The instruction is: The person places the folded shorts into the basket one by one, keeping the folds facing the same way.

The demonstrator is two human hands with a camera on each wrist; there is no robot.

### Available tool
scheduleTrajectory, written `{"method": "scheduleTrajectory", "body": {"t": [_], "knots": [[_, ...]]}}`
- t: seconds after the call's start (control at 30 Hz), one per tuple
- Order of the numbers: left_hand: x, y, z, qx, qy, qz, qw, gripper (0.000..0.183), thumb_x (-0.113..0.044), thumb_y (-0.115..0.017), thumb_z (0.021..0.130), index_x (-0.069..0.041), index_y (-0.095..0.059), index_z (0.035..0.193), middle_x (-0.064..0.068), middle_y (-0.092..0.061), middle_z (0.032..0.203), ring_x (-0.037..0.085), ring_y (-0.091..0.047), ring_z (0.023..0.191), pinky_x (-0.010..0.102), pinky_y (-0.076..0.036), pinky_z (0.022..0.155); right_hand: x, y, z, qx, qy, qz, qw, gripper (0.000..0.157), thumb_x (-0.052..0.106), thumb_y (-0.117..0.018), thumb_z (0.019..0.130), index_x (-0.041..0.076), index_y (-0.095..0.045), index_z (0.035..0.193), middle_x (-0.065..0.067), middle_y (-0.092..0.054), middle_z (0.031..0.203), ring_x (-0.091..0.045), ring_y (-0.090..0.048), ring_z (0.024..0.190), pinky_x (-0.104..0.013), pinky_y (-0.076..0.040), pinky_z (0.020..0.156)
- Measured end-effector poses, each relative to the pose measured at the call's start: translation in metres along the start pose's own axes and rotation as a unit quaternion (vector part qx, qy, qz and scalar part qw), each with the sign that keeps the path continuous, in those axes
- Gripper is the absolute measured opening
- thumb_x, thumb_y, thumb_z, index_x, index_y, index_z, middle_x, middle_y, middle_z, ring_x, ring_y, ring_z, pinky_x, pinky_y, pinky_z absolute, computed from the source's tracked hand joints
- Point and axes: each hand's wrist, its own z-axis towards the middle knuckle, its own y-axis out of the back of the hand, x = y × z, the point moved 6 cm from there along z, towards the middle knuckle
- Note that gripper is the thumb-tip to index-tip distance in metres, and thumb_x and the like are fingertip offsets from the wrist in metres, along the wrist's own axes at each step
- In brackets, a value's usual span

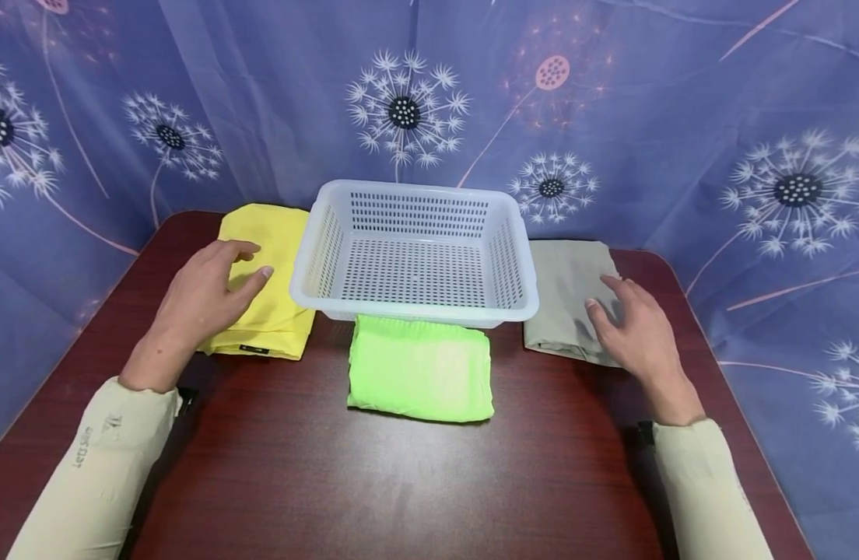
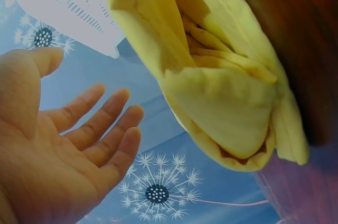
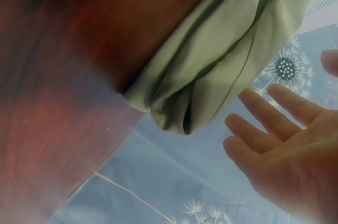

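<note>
My left hand [image 1: 205,292] hovers over the left part of a folded yellow cloth [image 1: 278,272], fingers relaxed and holding nothing. In the left wrist view the palm faces the yellow cloth's folded layers, with a gap between. On the other side, my right hand [image 1: 636,327] is above the right edge of a folded grey-beige cloth [image 1: 559,299], its fingers loosely bent around nothing. The right wrist view shows the grey-beige cloth [image 3: 211,55] in thick folds beside the fingertips. Between the hands, a folded bright green cloth [image 1: 421,369] lies in front of a white plastic basket [image 1: 415,311].
The perforated basket stands at the back middle of the dark red-brown wooden table [image 1: 401,490], with nothing inside. A blue curtain [image 1: 275,101] printed with dandelions hangs behind and around the table. A small dark tag [image 1: 254,350] shows on the yellow cloth's front edge.
</note>
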Motion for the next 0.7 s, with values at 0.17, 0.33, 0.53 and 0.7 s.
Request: {"method": "scheduleTrajectory", "body": {"t": [0.17,0.33,0.53,0.7], "knots": [[-0.002,-0.002,-0.001,0.009,0.002,-0.004,0.9999,0.053,-0.036,-0.065,0.105,0.001,-0.059,0.141,0.025,-0.063,0.132,0.045,-0.057,0.123,0.066,-0.045,0.101,0.002,-0.001,-0.001,-0.005,0.01,0.001,1.0,0.054,0.035,-0.061,0.106,0.003,-0.057,0.149,-0.029,-0.054,0.151,-0.051,-0.045,0.144,-0.069,-0.035,0.114],[-0.003,-0.003,-0.006,0.021,0.003,-0.01,0.9997,0.053,-0.038,-0.066,0.104,0.001,-0.059,0.141,0.024,-0.062,0.135,0.044,-0.056,0.126,0.065,-0.044,0.102,0.008,-0.002,-0.003,-0.01,0.03,0.006,0.999,0.053,0.033,-0.064,0.104,0.003,-0.059,0.147,-0.028,-0.057,0.148,-0.05,-0.048,0.141,-0.067,-0.037,0.112],[-0.007,-0.005,-0.012,0.037,-0.007,-0.011,0.9992,0.052,-0.038,-0.067,0.104,0.0,-0.061,0.139,0.023,-0.062,0.138,0.043,-0.055,0.129,0.064,-0.044,0.104,0.014,-0.005,-0.005,-0.008,0.042,0.011,0.999,0.052,0.033,-0.064,0.104,0.003,-0.06,0.146,-0.029,-0.058,0.146,-0.051,-0.047,0.142,-0.068,-0.037,0.112],[-0.013,-0.007,-0.016,0.048,-0.012,-0.023,0.9985,0.051,-0.038,-0.068,0.104,-0.001,-0.062,0.138,0.021,-0.064,0.136,0.041,-0.057,0.128,0.063,-0.045,0.104,0.018,-0.008,-0.006,-0.004,0.046,0.002,0.999,0.052,0.033,-0.066,0.103,0.003,-0.06,0.145,-0.03,-0.058,0.146,-0.051,-0.046,0.143,-0.068,-0.036,0.113]]}}
